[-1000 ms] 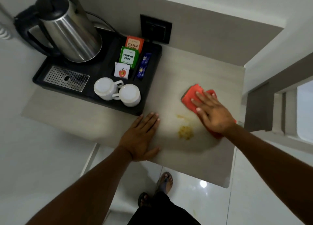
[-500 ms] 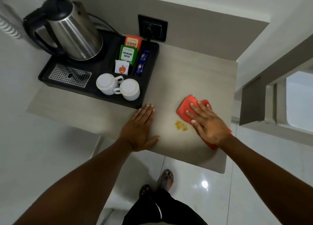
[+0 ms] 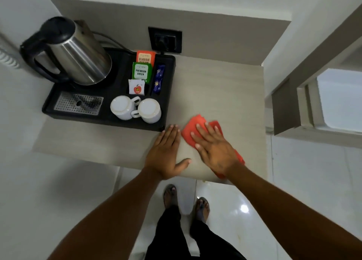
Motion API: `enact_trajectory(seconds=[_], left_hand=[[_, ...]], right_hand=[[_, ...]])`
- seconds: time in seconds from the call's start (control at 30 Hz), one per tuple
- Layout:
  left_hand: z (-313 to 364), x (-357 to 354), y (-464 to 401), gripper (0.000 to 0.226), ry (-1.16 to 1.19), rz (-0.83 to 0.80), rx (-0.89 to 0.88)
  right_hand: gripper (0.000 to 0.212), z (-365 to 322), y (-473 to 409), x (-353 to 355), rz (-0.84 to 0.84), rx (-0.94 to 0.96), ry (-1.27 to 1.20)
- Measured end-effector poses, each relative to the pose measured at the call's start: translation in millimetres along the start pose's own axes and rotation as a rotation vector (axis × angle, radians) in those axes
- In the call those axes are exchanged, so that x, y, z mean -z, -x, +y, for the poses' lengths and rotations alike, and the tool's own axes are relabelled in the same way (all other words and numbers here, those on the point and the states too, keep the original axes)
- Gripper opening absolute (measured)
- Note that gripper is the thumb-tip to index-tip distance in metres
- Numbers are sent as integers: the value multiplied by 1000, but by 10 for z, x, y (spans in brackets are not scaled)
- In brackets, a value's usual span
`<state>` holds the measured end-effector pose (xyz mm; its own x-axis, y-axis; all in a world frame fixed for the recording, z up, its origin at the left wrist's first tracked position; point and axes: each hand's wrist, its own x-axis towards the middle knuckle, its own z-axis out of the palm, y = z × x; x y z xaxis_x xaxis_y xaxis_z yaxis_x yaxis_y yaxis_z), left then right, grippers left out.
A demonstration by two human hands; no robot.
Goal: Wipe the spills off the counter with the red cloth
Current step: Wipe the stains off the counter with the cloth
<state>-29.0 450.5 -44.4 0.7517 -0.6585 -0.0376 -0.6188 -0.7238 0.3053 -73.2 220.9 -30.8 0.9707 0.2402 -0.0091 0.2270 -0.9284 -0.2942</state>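
The red cloth (image 3: pixel 191 131) lies flat on the beige counter (image 3: pixel 219 95), near its front edge. My right hand (image 3: pixel 213 150) presses down on the cloth with fingers spread, covering most of it. My left hand (image 3: pixel 166 154) rests flat on the counter just left of the cloth, fingers together and thumb out, holding nothing. No yellow spill shows on the counter; the spot where it lay is under the cloth and my right hand.
A black tray (image 3: pixel 168 103) at the counter's left carries a steel kettle (image 3: pixel 78 54), two white cups (image 3: pixel 135 108), tea sachets (image 3: pixel 142 69) and a drip grate (image 3: pixel 78 104). A wall socket (image 3: pixel 165 40) is behind. The counter's front edge drops to a glossy tiled floor (image 3: pixel 235 204) by my feet.
My right hand has slid the red cloth leftward over the yellow spill, which no longer shows. The cloth now lies next to my left hand, which stayed planted.
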Motion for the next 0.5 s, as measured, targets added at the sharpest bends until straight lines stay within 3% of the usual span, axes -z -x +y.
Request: enact_trajectory(seconds=[0.1,0.17,0.37,0.5], left_hand=[[-17,23,20,102,1,0,-35],[-67,34,55,102,-26,-36,-62],[-377,154,207,101,-98,-108,-201],[-366,173,185,97,-119,-97,-198]], right_hand=[[49,125,489,73,-34,-51,11],[50,339,630,193,-48,-182,12],[63,284,2,265,54,-612,-88],[56,-282,-246,39,69,-517,-73]])
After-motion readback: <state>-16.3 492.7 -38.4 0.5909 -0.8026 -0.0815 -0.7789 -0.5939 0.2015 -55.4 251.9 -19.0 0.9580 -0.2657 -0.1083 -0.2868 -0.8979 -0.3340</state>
